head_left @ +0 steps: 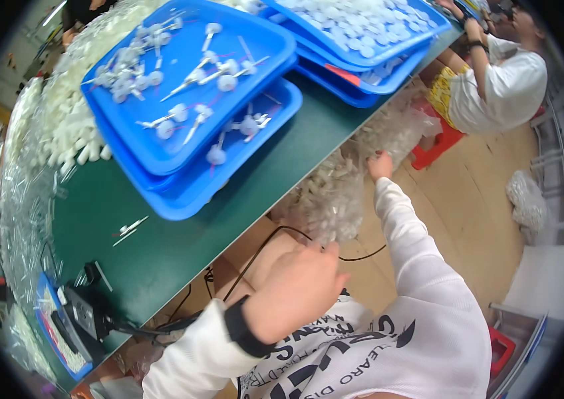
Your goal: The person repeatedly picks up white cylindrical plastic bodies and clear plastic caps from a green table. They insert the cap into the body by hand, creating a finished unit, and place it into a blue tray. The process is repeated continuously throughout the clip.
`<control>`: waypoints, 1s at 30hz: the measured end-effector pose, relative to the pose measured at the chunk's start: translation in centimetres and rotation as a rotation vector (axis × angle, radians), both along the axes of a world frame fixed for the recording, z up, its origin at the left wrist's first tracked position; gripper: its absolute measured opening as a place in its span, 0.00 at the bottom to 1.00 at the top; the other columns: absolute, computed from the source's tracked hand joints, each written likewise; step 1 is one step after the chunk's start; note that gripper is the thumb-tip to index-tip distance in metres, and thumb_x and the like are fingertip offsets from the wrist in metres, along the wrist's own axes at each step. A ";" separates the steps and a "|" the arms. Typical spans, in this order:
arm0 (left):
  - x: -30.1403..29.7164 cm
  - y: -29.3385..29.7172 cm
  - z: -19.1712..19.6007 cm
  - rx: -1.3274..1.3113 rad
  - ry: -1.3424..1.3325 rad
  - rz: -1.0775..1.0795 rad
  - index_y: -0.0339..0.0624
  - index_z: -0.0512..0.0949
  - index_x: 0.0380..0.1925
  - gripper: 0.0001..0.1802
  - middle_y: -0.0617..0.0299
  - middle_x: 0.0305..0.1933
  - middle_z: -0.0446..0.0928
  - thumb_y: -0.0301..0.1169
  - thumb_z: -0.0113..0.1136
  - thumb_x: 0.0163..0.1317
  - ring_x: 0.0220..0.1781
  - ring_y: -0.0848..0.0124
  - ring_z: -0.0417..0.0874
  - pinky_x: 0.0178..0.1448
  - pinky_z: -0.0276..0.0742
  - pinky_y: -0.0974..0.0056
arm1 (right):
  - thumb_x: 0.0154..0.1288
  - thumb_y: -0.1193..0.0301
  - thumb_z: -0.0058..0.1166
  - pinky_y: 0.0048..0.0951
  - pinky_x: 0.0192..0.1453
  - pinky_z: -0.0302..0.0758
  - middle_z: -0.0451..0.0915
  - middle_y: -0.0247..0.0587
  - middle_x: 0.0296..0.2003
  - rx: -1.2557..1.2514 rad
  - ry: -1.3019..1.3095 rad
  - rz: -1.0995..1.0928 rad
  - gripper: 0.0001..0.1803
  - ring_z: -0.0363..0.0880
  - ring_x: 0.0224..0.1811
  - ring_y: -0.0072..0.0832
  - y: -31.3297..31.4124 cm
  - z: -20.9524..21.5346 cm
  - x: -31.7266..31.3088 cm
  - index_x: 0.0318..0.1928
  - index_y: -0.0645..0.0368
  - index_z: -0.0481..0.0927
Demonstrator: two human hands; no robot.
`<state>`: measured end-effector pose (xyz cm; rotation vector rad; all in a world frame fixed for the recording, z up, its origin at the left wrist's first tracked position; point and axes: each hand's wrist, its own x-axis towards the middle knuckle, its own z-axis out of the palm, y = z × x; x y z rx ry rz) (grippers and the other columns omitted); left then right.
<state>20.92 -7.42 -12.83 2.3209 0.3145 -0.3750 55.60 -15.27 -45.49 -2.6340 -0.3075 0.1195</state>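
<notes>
My right hand (380,164) reaches out below the table's edge, its fingers closed at a clear plastic bag (398,130) of pale parts. Beside it, another clear bag (332,203) full of whitish pieces sits lower, near my legs. Over my lap, my left hand (298,289) is curled with its back turned up and a black band on the wrist. Its fingertips are partly hidden and slightly blurred, so I cannot make out what they hold. A thin black cable (282,227) passes just beyond those fingers.
Stacked blue trays (182,159) with small white wired parts stand on the green table (162,249). More blue trays (362,100) hold white discs. A loose white part (129,229) lies nearby. A person (501,86) sits at right beside a red stool (438,149); a stuffed bag (527,199) rests on the floor.
</notes>
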 end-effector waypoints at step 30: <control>5.2 7.4 -40.6 0.275 0.529 0.014 0.54 0.85 0.29 0.11 0.56 0.40 0.81 0.41 0.58 0.50 0.45 0.60 0.80 0.50 0.74 0.58 | 0.58 0.52 0.51 0.38 0.55 0.70 0.78 0.50 0.46 -0.054 0.164 0.752 0.23 0.75 0.49 0.45 6.6 3.8 -3.4 0.50 0.51 0.78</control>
